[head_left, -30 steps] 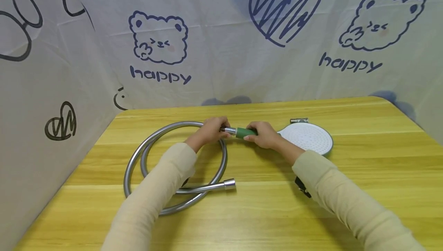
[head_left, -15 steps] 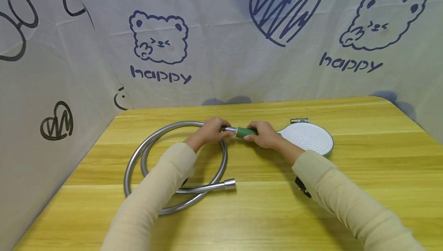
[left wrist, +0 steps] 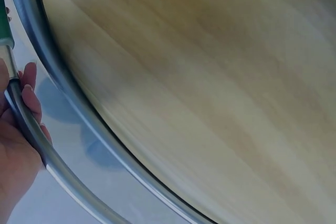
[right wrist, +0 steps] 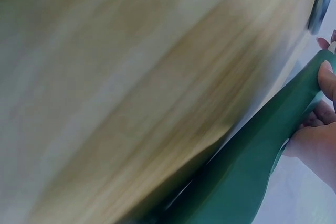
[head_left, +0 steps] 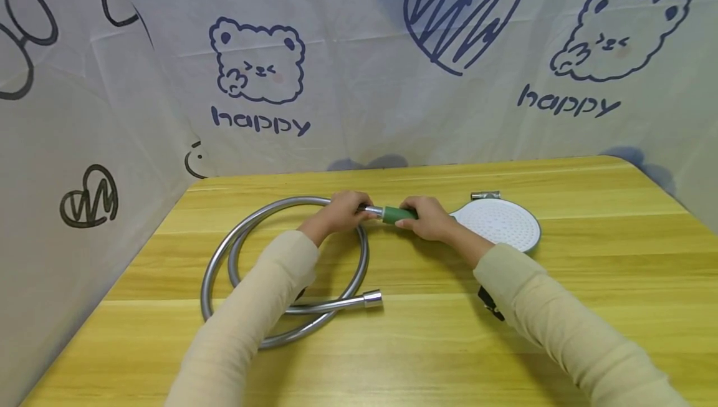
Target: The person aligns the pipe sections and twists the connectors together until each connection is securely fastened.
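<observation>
In the head view my right hand (head_left: 429,217) grips the green handle of a hand shower (head_left: 498,223), whose round white spray face points up at the right. The handle's green back (right wrist: 247,166) fills the lower part of the right wrist view. My left hand (head_left: 343,210) pinches the chrome end piece (head_left: 373,210) of a metal shower hose (head_left: 207,276), right at the handle's end. In the left wrist view the fingers curl around the hose (left wrist: 31,129) and its collar, which lines up with the green handle (left wrist: 5,24). The threads are hidden.
The hose lies in loose loops on the wooden table (head_left: 449,344), its other end a flared chrome nut (head_left: 373,298) near the middle. A small metal fitting (head_left: 485,195) lies behind the shower head. White cloth walls (head_left: 359,83) with drawings stand at the back and sides.
My left fingers and thumb have shifted slightly around the chrome end piece. My right hand, the shower head and the hose loops stay where they were.
</observation>
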{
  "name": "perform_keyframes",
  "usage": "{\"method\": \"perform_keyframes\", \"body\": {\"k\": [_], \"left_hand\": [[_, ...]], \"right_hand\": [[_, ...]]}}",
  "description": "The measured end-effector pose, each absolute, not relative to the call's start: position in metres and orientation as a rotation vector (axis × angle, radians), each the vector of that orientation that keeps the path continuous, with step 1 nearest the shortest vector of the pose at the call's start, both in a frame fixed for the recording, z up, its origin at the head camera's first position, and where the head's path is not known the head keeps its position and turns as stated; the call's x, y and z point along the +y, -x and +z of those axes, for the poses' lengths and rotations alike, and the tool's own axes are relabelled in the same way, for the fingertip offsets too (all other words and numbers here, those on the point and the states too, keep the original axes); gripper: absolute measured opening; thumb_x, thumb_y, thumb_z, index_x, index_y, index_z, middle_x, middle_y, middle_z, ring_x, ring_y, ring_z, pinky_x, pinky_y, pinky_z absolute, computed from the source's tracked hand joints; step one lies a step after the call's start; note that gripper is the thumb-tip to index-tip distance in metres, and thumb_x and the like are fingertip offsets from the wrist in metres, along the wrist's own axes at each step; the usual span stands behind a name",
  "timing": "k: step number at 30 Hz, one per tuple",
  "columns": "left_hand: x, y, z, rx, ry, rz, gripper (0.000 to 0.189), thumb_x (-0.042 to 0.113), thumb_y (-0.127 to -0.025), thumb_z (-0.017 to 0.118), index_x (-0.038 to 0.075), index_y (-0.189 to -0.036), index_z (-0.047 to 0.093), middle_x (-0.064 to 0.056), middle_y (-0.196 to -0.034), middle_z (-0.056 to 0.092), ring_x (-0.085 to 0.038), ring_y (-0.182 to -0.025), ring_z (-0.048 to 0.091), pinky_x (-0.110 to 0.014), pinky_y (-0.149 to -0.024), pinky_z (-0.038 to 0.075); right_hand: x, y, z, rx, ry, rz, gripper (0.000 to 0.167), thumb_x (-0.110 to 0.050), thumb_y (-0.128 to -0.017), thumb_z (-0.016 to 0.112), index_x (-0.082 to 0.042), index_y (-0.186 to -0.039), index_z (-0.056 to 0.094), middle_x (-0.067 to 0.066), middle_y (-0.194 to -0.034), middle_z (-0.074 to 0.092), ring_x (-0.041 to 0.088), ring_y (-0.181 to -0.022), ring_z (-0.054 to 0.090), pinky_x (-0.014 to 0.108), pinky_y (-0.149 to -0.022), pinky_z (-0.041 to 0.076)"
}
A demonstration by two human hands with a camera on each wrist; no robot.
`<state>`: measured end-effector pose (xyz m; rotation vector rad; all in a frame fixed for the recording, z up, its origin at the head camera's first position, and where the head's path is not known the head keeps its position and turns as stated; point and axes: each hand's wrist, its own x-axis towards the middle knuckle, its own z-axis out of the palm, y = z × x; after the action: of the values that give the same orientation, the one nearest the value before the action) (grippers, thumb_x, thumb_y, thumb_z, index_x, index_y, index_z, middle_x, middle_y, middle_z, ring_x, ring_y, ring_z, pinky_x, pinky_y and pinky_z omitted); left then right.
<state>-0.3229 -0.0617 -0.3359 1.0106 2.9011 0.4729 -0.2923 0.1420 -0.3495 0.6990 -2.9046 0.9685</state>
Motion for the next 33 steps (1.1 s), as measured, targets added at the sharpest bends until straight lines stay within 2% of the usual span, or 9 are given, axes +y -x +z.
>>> {"method": "perform_keyframes", "body": {"k": [10, 18, 21, 27, 30, 33], "left_hand": [[-0.0602, 0.3207, -0.3362, 2.893, -0.926, 0.508, 0.022, 0.024, -0.091, 0.059, 0.005, -0.103, 0.060, -0.008, -0.095, 0.066, -0.020, -0.081, 0.056, -0.032, -0.076, 0.030], [-0.0586, 0.3172, -0.3366, 2.947, -0.911, 0.509, 0.025, 0.023, -0.086, 0.066, 0.006, -0.101, 0.058, -0.007, -0.095, 0.066, -0.020, -0.083, 0.057, -0.029, -0.073, 0.028], [-0.0584, 0.3188, -0.3370, 2.946, -0.901, 0.521, 0.026, 0.023, -0.085, 0.067, 0.005, -0.103, 0.057, -0.008, -0.097, 0.067, -0.022, -0.086, 0.059, -0.032, -0.075, 0.030], [-0.0603, 0.3244, -0.3341, 2.892, -0.939, 0.504, 0.041, 0.026, -0.088, 0.064, 0.000, -0.119, 0.058, -0.015, -0.110, 0.066, -0.027, -0.099, 0.061, -0.043, -0.094, 0.041], [-0.0614, 0.3250, -0.3326, 2.881, -0.995, 0.477, 0.039, 0.026, -0.091, 0.060, -0.002, -0.118, 0.060, -0.016, -0.107, 0.066, -0.024, -0.089, 0.061, -0.039, -0.087, 0.046], [-0.0621, 0.3255, -0.3327, 2.863, -1.033, 0.485, 0.033, 0.025, -0.093, 0.056, -0.001, -0.110, 0.064, -0.014, -0.095, 0.068, -0.019, -0.074, 0.055, -0.033, -0.074, 0.045]], "right_hand": [[0.1422, 0.2907, -0.3475, -2.912, -0.684, 0.994, 0.029, -0.015, -0.088, 0.063, 0.007, -0.108, 0.061, 0.020, -0.099, 0.065, 0.025, -0.083, 0.057, 0.037, -0.077, 0.046], [0.1415, 0.2918, -0.3494, -2.906, -0.688, 1.002, 0.028, -0.014, -0.088, 0.063, 0.006, -0.107, 0.062, 0.019, -0.098, 0.065, 0.023, -0.080, 0.055, 0.034, -0.073, 0.045], [0.1414, 0.2916, -0.3486, -2.913, -0.681, 1.007, 0.029, -0.015, -0.089, 0.062, 0.007, -0.109, 0.061, 0.020, -0.101, 0.064, 0.024, -0.081, 0.055, 0.035, -0.074, 0.045], [0.1416, 0.2925, -0.3484, -2.919, -0.689, 1.009, 0.031, -0.015, -0.090, 0.061, 0.007, -0.111, 0.060, 0.021, -0.103, 0.064, 0.025, -0.083, 0.056, 0.036, -0.075, 0.046], [0.1417, 0.2924, -0.3487, -2.914, -0.695, 1.006, 0.031, -0.015, -0.090, 0.061, 0.007, -0.111, 0.060, 0.021, -0.102, 0.064, 0.024, -0.082, 0.056, 0.036, -0.075, 0.046], [0.1419, 0.2925, -0.3496, -2.906, -0.705, 0.995, 0.030, -0.015, -0.089, 0.062, 0.007, -0.110, 0.060, 0.021, -0.102, 0.064, 0.025, -0.083, 0.057, 0.037, -0.076, 0.047]]}}
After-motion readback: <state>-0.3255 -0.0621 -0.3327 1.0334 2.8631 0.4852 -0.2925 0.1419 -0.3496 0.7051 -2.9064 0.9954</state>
